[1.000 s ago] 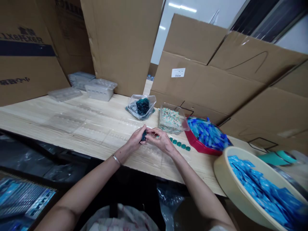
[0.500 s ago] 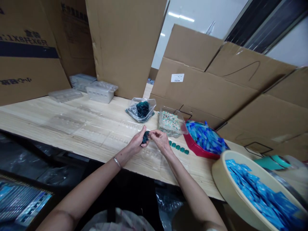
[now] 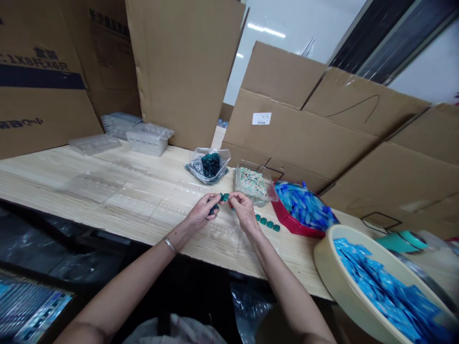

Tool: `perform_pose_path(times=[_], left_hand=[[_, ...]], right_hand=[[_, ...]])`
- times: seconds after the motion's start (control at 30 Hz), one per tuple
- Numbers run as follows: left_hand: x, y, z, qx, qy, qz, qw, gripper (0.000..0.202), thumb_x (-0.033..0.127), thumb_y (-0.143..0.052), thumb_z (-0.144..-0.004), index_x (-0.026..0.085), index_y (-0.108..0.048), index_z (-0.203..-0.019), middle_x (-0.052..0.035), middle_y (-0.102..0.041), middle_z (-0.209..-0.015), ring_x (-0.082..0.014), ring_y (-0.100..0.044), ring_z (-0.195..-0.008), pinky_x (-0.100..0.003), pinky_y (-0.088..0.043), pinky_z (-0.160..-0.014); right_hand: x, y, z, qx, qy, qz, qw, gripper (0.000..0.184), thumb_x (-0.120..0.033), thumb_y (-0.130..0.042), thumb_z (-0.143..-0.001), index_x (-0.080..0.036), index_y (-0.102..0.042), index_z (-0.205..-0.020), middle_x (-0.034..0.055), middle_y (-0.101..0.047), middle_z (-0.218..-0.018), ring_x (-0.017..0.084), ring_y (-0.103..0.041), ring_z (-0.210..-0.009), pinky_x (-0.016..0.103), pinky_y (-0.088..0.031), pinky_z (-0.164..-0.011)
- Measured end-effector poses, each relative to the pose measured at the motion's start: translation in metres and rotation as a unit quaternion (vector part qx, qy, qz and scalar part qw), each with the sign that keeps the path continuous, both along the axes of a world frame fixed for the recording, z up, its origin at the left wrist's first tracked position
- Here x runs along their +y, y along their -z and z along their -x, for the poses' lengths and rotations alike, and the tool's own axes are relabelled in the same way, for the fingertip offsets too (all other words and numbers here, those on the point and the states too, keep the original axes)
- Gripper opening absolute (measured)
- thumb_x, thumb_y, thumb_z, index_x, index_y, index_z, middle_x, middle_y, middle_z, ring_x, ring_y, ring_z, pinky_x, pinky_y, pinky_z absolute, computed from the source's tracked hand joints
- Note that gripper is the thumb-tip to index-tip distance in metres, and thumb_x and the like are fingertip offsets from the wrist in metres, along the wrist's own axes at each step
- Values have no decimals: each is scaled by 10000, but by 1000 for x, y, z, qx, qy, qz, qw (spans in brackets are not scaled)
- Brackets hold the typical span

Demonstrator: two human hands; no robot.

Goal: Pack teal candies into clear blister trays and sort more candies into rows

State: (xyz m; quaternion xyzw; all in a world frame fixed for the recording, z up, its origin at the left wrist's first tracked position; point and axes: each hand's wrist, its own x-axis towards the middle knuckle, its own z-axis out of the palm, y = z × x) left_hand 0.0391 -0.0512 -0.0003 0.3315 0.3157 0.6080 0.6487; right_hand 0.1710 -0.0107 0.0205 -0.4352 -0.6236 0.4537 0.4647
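My left hand [image 3: 203,211] is closed around several small dark green pieces, some showing under its fingers. A green piece [image 3: 224,197] sticks out between its fingertips toward the other hand. With its fingertips pinched at that piece's right end, my right hand [image 3: 243,206] sits just beside the left. Under the hands are clear plastic trays [image 3: 222,231] lying flat on the table. A short row of green pieces [image 3: 267,222] runs to the right of my right wrist. Just behind the hands, a clear bag [image 3: 195,165] holds more dark green pieces [image 3: 211,165].
A clear box [image 3: 267,193] of small multicoloured bits stands beside a red basin [image 3: 281,215] of blue items. At right is a cream tub [image 3: 322,260] of blue packets. Clear containers [image 3: 150,141] stand at back left. Cardboard boxes [image 3: 179,71] wall the back.
A green piece now shows between the two hands' fingertips. The left hand has turned so its back faces up more. The view has shifted slightly.
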Motion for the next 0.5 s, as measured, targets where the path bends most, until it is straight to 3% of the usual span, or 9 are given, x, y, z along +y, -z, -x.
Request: perform_pose_path(times=[0.23, 0.3, 0.4, 0.5], left_hand=[[1, -5, 2, 12, 22, -2, 1000, 312, 389, -639, -714, 148, -515, -868, -5, -534, -757, -10, -405, -445, -120, -140, -337], [4, -3, -1, 62, -37, -5, 997, 276, 380, -621, -726, 165, -484, -832, 25, -507, -688, -18, -394, -429, -120, -177, -337], [10, -2, -5, 157, -146, -15, 977, 226, 332, -617, -724, 182, -464, -798, 58, -469, -603, -30, -394, -412, -127, -245, -350], [16, -5, -9, 134, -172, 12, 976, 191, 278, -610, -718, 185, -457, -782, 71, -453, -557, -35, -384, -393, -133, -247, -350]], right_hand=[[0, 1, -2, -35, -18, -38, 999, 195, -351, -565, -718, -158, -583, -739, -23, -539, -575, 103, -461, -511, 227, -360, -518], [-6, 1, 0, -90, 12, -121, 989, 157, -312, -530, -745, -162, -576, -730, -12, -532, -593, 114, -463, -536, 238, -372, -541], [-13, 4, 1, -189, 49, -300, 934, 116, -214, -473, -783, -168, -569, -737, 11, -532, -653, 137, -484, -628, 263, -392, -626], [-14, 6, 2, -231, 58, -392, 889, 130, -165, -440, -807, -170, -560, -757, 24, -535, -682, 149, -493, -677, 274, -398, -670]])
